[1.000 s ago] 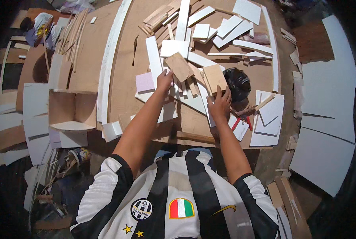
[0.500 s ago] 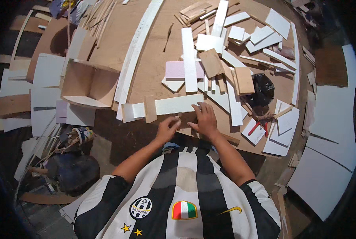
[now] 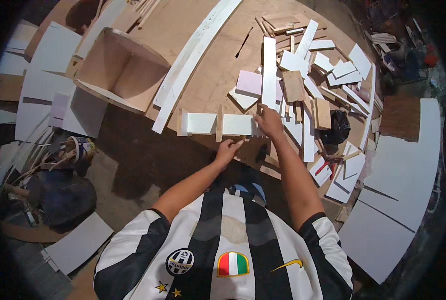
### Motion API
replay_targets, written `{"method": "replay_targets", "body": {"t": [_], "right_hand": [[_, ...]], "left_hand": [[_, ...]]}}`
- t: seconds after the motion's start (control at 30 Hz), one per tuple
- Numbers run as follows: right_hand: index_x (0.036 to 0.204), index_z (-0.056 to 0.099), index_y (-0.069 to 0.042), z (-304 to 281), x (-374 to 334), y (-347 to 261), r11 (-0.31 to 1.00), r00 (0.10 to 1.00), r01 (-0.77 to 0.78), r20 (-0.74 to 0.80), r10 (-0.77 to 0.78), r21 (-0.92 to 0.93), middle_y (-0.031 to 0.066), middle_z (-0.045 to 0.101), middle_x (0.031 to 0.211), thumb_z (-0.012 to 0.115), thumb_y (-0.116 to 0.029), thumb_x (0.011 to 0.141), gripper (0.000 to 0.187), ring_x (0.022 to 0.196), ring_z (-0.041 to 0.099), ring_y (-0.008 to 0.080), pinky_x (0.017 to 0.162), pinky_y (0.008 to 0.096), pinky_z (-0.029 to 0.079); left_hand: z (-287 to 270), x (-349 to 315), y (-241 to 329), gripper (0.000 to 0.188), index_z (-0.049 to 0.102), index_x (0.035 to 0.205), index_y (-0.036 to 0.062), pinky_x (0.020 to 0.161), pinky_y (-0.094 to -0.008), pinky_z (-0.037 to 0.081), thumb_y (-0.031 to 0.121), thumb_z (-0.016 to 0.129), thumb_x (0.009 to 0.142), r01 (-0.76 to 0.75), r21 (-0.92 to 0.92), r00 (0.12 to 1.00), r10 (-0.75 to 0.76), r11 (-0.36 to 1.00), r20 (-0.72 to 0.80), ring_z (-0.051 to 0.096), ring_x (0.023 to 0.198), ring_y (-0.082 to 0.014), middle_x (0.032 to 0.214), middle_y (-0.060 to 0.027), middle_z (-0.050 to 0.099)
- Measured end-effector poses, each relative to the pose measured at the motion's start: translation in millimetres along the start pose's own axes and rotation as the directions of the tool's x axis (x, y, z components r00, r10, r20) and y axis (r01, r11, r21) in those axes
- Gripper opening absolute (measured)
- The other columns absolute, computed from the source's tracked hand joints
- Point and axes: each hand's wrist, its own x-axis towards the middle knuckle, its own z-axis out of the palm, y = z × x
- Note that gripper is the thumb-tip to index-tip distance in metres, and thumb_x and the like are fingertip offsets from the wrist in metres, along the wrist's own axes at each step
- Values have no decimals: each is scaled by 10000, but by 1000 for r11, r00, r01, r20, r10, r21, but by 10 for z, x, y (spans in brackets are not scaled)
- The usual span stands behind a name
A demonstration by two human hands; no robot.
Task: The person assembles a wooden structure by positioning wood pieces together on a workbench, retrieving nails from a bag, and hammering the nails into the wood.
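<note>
A narrow white board (image 3: pixel 240 125) lies along the near edge of the worktable, with an upright wooden crosspiece (image 3: pixel 219 123) standing across its middle and another upright piece (image 3: pixel 182 122) at its left end. My right hand (image 3: pixel 269 121) is closed around the board's right end, its fingers bent over the far side. My left hand (image 3: pixel 228 151) is just below the near edge, thumb and fingertips pinched together by the board's underside. Whatever sits between those left fingertips is too small to make out.
Many white and brown wood offcuts (image 3: pixel 293 61) are heaped on the right of the worktable (image 3: pixel 208 75), beside a black plastic bag (image 3: pixel 339 126) and red-handled pliers (image 3: pixel 323 164). Long white strips (image 3: pixel 193 65) and an open wooden box (image 3: pixel 123 70) lie left. A bucket (image 3: pixel 83 148) stands below.
My right hand has gone from spread fingers to a grip on the board's right end. My left hand has drawn in under the near edge. The whole view has shifted.
</note>
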Motion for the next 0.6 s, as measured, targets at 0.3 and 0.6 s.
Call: {"method": "replay_targets", "body": {"t": [0.3, 0.6], "right_hand": [[1170, 746, -147, 225, 434, 167, 994, 972, -110, 210, 108, -3, 126, 730, 1159, 618, -418, 912, 395, 1053, 698, 325, 920, 470, 531], [1096, 760, -49, 252, 569, 183, 995, 956, -55, 293, 29, 81, 185, 748, 1036, 663, -330, 909, 351, 939, 725, 332, 860, 419, 548]], "left_hand": [[330, 36, 125, 420, 665, 773, -19, 609, -339, 447, 367, 811, 852, -64, 71, 977, 77, 995, -197, 555, 643, -133, 698, -67, 641], [443, 16, 157, 391, 694, 813, -45, 613, -359, 469, 330, 783, 879, -117, 227, 969, 161, 967, -186, 596, 638, -155, 674, -111, 653]]}}
